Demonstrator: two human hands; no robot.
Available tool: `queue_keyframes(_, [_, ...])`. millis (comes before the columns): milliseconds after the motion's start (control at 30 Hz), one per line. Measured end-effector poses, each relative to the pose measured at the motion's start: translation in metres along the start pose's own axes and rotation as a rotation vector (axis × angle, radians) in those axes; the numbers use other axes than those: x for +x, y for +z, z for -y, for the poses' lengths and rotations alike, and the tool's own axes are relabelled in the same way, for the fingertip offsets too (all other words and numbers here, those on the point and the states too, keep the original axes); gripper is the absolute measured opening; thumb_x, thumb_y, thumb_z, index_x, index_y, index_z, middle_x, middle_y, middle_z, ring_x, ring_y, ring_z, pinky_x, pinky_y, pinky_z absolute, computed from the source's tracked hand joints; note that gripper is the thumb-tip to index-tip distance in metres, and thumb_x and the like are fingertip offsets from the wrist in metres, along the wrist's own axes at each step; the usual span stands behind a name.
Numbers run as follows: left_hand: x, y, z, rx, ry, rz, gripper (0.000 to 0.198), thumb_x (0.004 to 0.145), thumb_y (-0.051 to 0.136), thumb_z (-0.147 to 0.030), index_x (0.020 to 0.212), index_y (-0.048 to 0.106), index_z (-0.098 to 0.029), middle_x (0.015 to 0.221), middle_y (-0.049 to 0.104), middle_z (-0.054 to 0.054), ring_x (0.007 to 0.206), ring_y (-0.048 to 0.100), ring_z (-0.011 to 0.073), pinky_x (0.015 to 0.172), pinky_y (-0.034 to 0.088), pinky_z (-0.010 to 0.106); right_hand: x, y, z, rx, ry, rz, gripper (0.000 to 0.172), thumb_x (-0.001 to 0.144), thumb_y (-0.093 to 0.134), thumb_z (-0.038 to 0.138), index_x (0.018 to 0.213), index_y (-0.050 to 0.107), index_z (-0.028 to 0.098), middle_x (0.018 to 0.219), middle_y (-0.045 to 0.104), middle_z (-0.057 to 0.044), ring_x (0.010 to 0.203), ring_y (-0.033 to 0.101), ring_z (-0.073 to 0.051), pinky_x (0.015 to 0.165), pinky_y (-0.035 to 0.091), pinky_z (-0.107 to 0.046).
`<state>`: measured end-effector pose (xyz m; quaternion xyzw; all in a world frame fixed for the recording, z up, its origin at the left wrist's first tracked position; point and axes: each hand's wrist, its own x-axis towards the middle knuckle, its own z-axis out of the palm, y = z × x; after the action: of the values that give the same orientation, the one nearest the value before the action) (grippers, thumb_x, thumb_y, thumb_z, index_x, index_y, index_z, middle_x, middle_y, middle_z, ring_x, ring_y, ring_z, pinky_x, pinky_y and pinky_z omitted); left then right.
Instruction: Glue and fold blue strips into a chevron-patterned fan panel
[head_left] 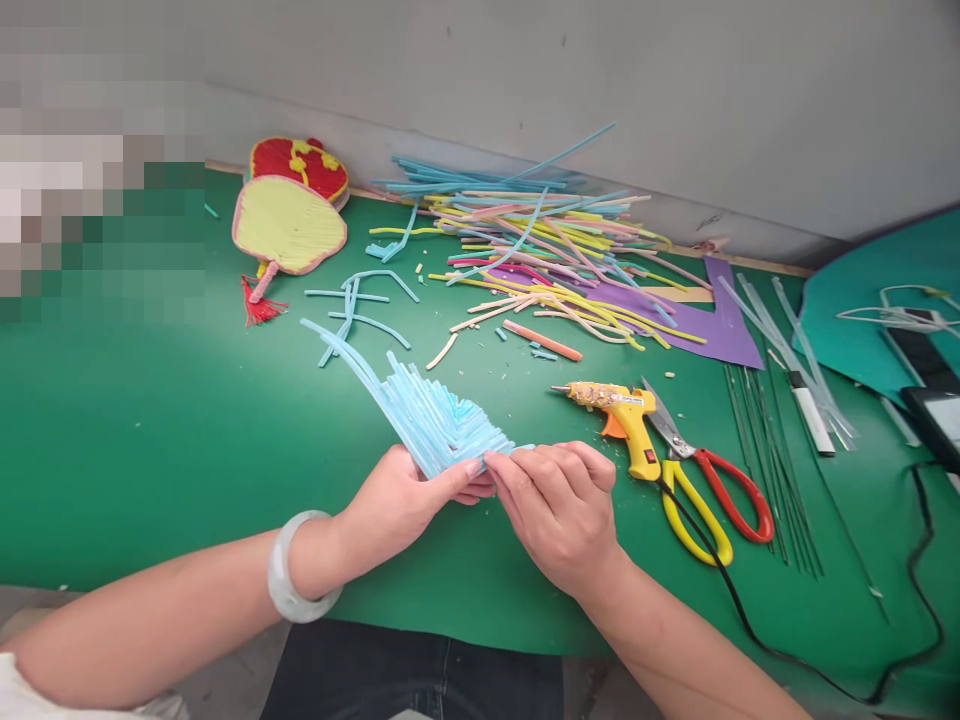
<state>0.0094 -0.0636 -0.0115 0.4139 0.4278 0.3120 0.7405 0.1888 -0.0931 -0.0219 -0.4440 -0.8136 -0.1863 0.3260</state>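
A fan-shaped piece woven from light blue strips point(431, 415) is held just above the green table point(150, 450). My left hand point(409, 495), with a pale bangle on its wrist, grips the piece's lower edge between thumb and fingers. My right hand point(559, 500) pinches the piece's right tip, fingers curled closed. Long blue strip ends stick out up and to the left of the piece.
A yellow glue gun point(626, 420) and red-and-yellow scissors point(709, 490) lie right of my hands, with a black cord trailing off. A heap of coloured strips point(540, 250) and purple paper point(720, 320) lie behind. Two finished fans point(289, 215) lie at back left. Thin green rods point(769, 460) lie right.
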Motion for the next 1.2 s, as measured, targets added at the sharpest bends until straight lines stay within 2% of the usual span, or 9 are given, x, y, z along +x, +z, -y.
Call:
queue_keyframes(367, [-0.0006,0.0011,0.0028,0.175,0.123,-0.073,0.023,0.082,0.071,-0.04,0.087,0.077,-0.018,0.091,0.08,0.003,0.09,0.076,0.0257,0.084,0.063,0.034,0.0009,-0.0008,0.0031,-0.007,-0.005,-0.009,0.013,0.087,0.07,0.012,0.099,0.067,0.017,0.079,0.071,-0.001,0.077,0.06,-0.014,0.084,0.04,-0.034])
queue_keyframes(567, [-0.0008,-0.0005,0.0043,0.242,0.149,-0.117,0.021,0.08,0.073,-0.038,0.087,0.076,-0.018,0.097,0.079,0.004,0.101,0.072,0.028,0.094,0.058,0.038,0.0044,0.0,0.005,0.002,0.052,-0.025,0.013,0.086,0.069,0.012,0.094,0.063,0.021,0.076,0.067,0.001,0.073,0.058,-0.015,0.079,0.041,-0.034])
queue_keyframes(867, [-0.0009,-0.003,0.0056,0.243,0.15,-0.097,0.023,0.082,0.072,-0.038,0.092,0.075,-0.018,0.102,0.078,0.004,0.1,0.072,0.0259,0.093,0.057,0.036,0.0048,0.0027,0.006,0.054,0.11,-0.038,0.015,0.084,0.069,0.011,0.091,0.06,0.022,0.075,0.064,0.0,0.074,0.055,-0.016,0.08,0.041,-0.034])
queue_keyframes(1200, [-0.0009,-0.0015,0.0025,0.143,0.128,-0.049,0.023,0.08,0.074,-0.041,0.083,0.075,-0.018,0.089,0.079,0.004,0.09,0.075,0.0255,0.085,0.062,0.037,0.0034,0.0029,0.0034,0.032,0.131,-0.046,0.014,0.086,0.067,0.012,0.092,0.06,0.023,0.077,0.064,0.0,0.075,0.057,-0.016,0.081,0.041,-0.035])
